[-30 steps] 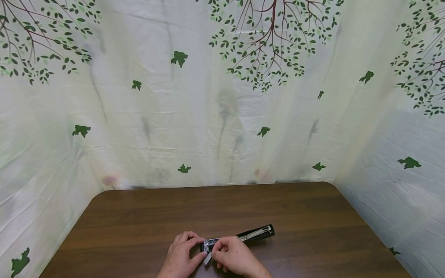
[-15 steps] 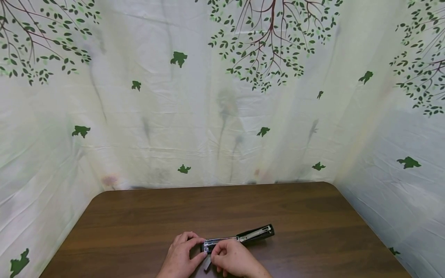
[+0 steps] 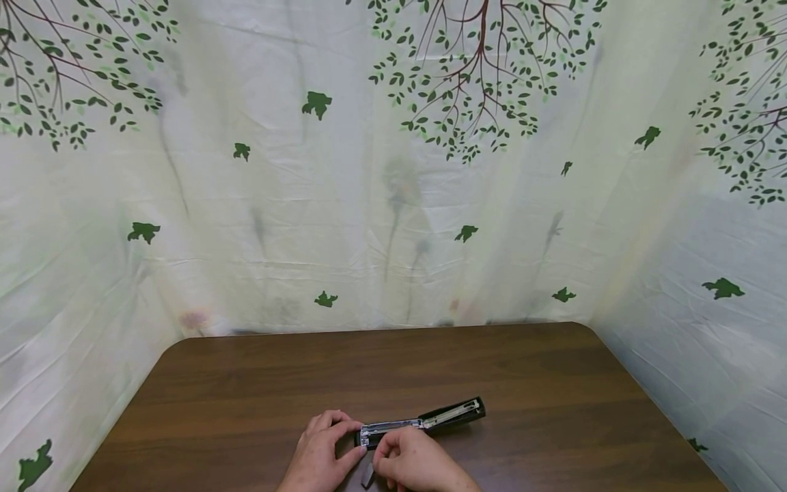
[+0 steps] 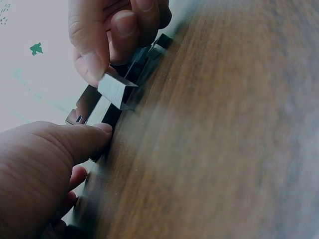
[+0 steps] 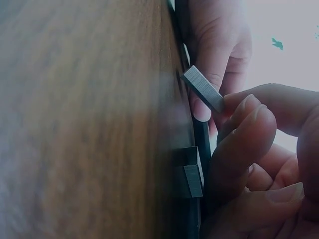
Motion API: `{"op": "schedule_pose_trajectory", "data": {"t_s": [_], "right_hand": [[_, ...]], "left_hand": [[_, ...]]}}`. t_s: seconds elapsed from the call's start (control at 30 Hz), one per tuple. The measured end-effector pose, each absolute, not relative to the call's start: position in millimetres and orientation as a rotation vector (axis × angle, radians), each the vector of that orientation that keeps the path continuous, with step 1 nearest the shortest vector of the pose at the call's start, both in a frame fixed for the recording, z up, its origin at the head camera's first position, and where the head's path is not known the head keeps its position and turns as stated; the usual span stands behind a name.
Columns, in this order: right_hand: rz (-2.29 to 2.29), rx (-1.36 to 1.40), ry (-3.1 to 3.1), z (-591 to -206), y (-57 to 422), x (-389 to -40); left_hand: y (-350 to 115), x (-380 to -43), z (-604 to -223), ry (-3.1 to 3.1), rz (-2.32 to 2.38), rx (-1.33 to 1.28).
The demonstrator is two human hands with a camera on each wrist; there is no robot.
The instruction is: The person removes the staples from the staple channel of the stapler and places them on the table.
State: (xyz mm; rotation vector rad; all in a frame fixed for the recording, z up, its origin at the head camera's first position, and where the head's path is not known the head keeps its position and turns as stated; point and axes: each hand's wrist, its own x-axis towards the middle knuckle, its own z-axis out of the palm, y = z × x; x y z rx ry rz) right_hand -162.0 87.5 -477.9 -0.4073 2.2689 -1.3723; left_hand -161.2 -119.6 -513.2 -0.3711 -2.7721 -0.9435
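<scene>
A black stapler (image 3: pixel 451 414) lies opened flat on the brown table (image 3: pixel 258 383), its metal staple channel (image 3: pixel 393 426) facing up. My left hand (image 3: pixel 353 441) holds the channel's left end between fingers and thumb; that thumb (image 4: pixel 82 142) lies along the stapler (image 4: pixel 92 107). My right hand (image 3: pixel 376 466) pinches a short grey strip of staples (image 3: pixel 367 476) just in front of the stapler, tilted and slightly off the wood. Up close, the strip (image 4: pixel 116 90) (image 5: pixel 203 88) sits between thumb and fingertip (image 5: pixel 239 107), beside the stapler's edge (image 5: pixel 192 174).
The table's far half and both sides hold nothing else. A pale curtain (image 3: pixel 393 171) printed with green leaves and birds closes in the back, left and right. The rounded table corners (image 3: pixel 581 328) lie close to the curtain.
My right hand has drawn the staple strip toward me, away from the channel's front end. More of the bare metal channel shows. The left hand and stapler stay put.
</scene>
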Motion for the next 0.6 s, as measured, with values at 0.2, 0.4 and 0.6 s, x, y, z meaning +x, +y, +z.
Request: {"op": "schedule_pose_trajectory", "data": {"t_s": [0.2,0.4,0.6], "right_hand": [[-1.355,-0.374,2.248,-477.3,88.2,-163.0],[-1.349,-0.390,2.257,-477.8,88.9,-163.3],[-1.342,-0.397,2.267,-479.0,90.7,-164.7]], "left_hand": [[-119.6,-161.3,-512.4,-2.803,-0.962,-0.378],[-120.1,-161.1,-511.2,-2.844,-0.979,-0.370],[-120.6,-161.9,-510.3,-2.851,-0.967,-0.367]]}}
